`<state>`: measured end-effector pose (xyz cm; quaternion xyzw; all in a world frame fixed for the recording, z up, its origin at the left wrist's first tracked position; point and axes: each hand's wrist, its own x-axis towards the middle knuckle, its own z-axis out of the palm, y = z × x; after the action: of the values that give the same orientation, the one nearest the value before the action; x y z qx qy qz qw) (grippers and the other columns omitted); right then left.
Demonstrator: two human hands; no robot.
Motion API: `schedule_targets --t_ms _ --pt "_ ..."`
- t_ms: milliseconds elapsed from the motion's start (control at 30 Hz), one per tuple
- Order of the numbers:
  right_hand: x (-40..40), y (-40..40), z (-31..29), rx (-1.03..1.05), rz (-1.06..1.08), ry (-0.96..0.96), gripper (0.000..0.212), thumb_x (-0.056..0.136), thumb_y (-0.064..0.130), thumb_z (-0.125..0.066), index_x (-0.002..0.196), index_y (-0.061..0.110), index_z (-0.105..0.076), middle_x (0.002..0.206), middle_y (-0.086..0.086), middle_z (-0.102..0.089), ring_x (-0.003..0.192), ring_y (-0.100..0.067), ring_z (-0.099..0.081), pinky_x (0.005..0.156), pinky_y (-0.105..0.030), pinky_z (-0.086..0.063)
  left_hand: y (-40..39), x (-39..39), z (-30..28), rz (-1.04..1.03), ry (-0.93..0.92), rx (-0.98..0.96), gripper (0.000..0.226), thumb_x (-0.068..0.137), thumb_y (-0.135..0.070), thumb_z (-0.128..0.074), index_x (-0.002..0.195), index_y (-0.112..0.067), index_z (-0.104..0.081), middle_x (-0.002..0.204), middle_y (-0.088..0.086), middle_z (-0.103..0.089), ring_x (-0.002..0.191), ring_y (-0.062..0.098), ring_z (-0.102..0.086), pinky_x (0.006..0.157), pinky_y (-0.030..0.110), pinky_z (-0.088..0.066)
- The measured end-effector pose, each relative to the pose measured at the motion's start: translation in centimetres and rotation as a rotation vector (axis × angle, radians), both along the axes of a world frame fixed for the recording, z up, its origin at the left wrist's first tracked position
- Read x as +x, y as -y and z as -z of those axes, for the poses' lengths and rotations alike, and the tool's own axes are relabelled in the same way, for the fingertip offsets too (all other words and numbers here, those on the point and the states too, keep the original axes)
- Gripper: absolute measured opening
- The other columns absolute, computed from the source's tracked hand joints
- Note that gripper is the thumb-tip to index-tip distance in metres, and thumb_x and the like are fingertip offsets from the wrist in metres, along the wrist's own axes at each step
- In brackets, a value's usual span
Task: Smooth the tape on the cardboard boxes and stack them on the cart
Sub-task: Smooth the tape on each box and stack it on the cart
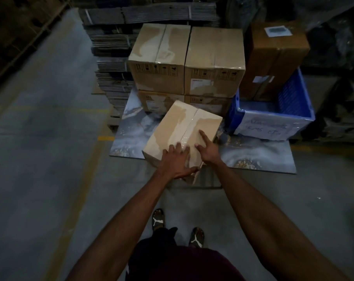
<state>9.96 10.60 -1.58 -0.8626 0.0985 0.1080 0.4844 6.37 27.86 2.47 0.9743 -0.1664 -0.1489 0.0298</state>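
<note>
Hands (177, 159) (206, 150) flat on taped cardboard box (178, 126).

Dim warehouse: grey concrete floor (40, 138) with yellow lines (87, 159); bundled flat cardboard (111, 57) stacked behind; blue crate (293, 110) right.

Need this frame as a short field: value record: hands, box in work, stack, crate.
left hand: flat on near end of taped box
right hand: index finger pressing beside tape seam
taped box: tilted, near edge of cart deck
stacked boxes: two layers, behind taped box
blue crate: right of taped box, brown carton inside
</note>
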Motion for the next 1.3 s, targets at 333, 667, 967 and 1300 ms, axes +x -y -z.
schedule_targets --t_ms 333,667,967,1300 --pt "2.5 -1.6 -0.6 -0.094 0.267 0.047 0.064 0.086 0.028 -0.078 0.145 0.023 -0.051 0.146 -0.013 -0.050 0.132 -0.032 -0.050 0.108 -0.052 -0.046 -6.8 7.8 0.0 0.061 -0.059 -0.155 0.052 0.088 -0.063 -0.057 0.137 -0.061 -0.041 0.152 -0.008 -0.027 0.137 0.036 -0.019 0.109 0.063 -0.025" --pt "5.8 -2.8 -1.9 -0.452 0.047 -0.012 0.056 0.094 0.022 -0.054 0.143 0.049 -0.048 0.157 -0.001 -0.037 0.143 -0.040 -0.030 0.118 -0.059 -0.023 -7.4 8.0 -0.2 0.264 0.050 -0.144 0.053 0.080 -0.046 -0.061 0.132 -0.045 -0.055 0.134 -0.004 -0.047 0.117 0.036 -0.044 0.085 0.040 -0.047" --pt "3.8 -8.5 -2.3 -0.749 0.094 0.043 0.063 0.097 0.041 -0.056 0.155 0.027 -0.037 0.141 -0.014 -0.044 0.128 -0.037 -0.042 0.103 -0.049 -0.039 -9.4 11.7 2.1 0.317 0.032 -0.023 0.070 0.083 -0.087 -0.022 0.148 -0.064 -0.012 0.168 -0.003 -0.007 0.148 0.050 -0.004 0.117 0.067 -0.008" --pt "4.2 -6.7 -1.4 -0.548 0.054 0.151 0.053 0.092 0.029 -0.051 0.140 0.009 -0.057 0.143 -0.019 -0.054 0.132 -0.039 -0.047 0.114 -0.047 -0.034 -3.8 8.4 2.4 -0.013 0.140 0.006 0.063 0.096 -0.068 -0.020 0.155 -0.048 -0.015 0.163 0.024 -0.013 0.132 0.063 -0.026 0.104 0.063 -0.026"
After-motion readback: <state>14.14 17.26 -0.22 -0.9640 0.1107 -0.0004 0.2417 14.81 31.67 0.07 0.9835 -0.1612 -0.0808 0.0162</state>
